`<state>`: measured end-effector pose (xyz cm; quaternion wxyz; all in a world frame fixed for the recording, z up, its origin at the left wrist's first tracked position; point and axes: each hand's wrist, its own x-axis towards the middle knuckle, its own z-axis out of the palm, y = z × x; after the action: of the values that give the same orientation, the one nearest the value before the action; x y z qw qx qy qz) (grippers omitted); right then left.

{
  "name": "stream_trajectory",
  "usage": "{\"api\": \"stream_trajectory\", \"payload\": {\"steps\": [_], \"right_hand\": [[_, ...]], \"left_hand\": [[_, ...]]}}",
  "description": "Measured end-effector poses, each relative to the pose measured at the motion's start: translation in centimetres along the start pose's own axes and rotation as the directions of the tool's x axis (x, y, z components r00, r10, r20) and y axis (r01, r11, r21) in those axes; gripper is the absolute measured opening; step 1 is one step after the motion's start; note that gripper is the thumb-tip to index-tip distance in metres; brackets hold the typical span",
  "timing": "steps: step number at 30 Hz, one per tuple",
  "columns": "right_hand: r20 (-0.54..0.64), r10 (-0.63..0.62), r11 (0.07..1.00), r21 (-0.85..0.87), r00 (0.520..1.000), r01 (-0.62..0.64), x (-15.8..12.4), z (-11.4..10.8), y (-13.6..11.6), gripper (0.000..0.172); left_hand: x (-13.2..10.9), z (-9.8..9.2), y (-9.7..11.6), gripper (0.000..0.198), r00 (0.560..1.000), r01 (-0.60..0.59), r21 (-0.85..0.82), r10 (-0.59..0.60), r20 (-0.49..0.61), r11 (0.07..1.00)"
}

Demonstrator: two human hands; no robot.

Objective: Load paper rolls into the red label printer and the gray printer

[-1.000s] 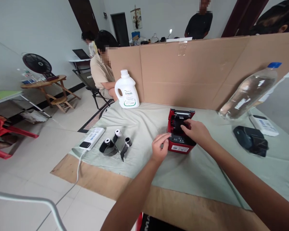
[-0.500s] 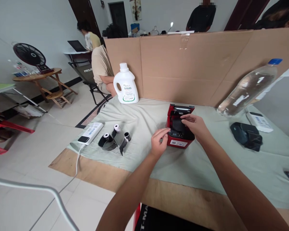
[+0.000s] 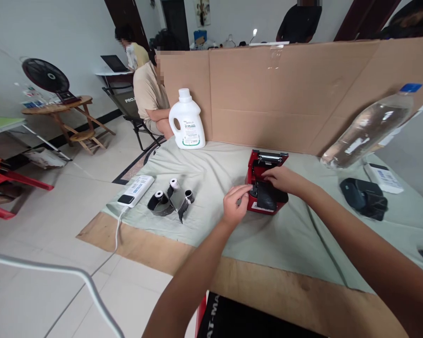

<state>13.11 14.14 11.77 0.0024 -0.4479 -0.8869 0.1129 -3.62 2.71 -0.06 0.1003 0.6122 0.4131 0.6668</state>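
A red-and-black label printer (image 3: 250, 171) stands on the cloth in front of me with its lid (image 3: 270, 158) raised. A wide black strip (image 3: 266, 196) comes out of its compartment and drapes over the front, partly covering the white label there. My right hand (image 3: 282, 180) reaches in from the right, fingers closed at the strip's upper end; the exact pinch point is hidden. At the printer's left rim, my left hand (image 3: 237, 203) grips with its fingertips. To the left lie small rolls of dark-backed paper (image 3: 161, 197), partly unwound.
A white detergent bottle (image 3: 187, 123) and a tilted water bottle (image 3: 370, 126) stand before the cardboard screen (image 3: 261, 94). A power strip (image 3: 137, 190) with a cable lies left. At right are a black device in plastic (image 3: 363, 197) and a white box (image 3: 386, 178). People sit and stand beyond.
The black strip, earlier inside the printer, now hangs over its front. My right hand has moved slightly back and down into the compartment. My left hand stays at the rim.
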Motion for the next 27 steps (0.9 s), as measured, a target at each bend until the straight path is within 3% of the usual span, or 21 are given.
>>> {"api": "stream_trajectory", "payload": {"steps": [4,7,10,13,16,18,21,24,27], "right_hand": [[0.222,-0.032,0.976,-0.204,0.975,0.078,3.1,0.5,-0.8,0.029],[0.257,0.011,0.959,-0.275,0.966,0.062,4.2,1.0,-1.2,0.012],[0.182,0.001,0.962,-0.268,0.983,0.049,3.9,1.1,-1.0,0.011],[0.043,0.003,0.982,-0.19,0.999,0.005,1.3,0.2,-0.6,0.015],[-0.159,0.065,0.993,0.108,0.985,-0.048,-2.7,-1.2,-0.7,0.023],[-0.259,0.161,0.91,0.414,0.952,-0.041,-4.7,-1.9,-1.6,0.031],[-0.132,0.291,0.63,0.772,0.948,-0.086,-5.0,-2.1,-4.3,0.031],[0.052,0.192,0.386,0.914,0.98,-0.124,-2.2,-1.4,-8.3,0.035],[0.119,0.12,0.284,0.947,0.986,-0.149,1.9,-0.3,-12.4,0.031]], "left_hand": [[0.1,-0.1,-0.1,0.03,1.0,0.02,-0.007,-0.019,0.008,1.0],[0.2,-0.1,0.0,0.03,0.999,0.052,-0.053,-0.051,0.016,0.997],[0.2,-0.1,0.1,0.03,0.997,0.08,-0.079,-0.078,0.025,0.994],[0.3,-0.1,0.3,0.029,0.995,0.095,-0.1,-0.094,0.019,0.99],[0.3,-0.1,0.2,0.028,0.995,0.095,-0.117,-0.094,0.018,0.989],[0.2,0.0,0.0,0.027,0.996,0.085,-0.129,-0.083,0.024,0.988],[0.0,0.0,-0.4,0.022,0.993,0.115,-0.101,-0.111,0.041,0.988],[0.0,0.0,-0.4,0.022,0.989,0.147,-0.057,-0.146,0.025,0.988],[0.2,0.2,-0.3,0.025,0.993,0.118,-0.066,-0.118,0.006,0.991]]}}
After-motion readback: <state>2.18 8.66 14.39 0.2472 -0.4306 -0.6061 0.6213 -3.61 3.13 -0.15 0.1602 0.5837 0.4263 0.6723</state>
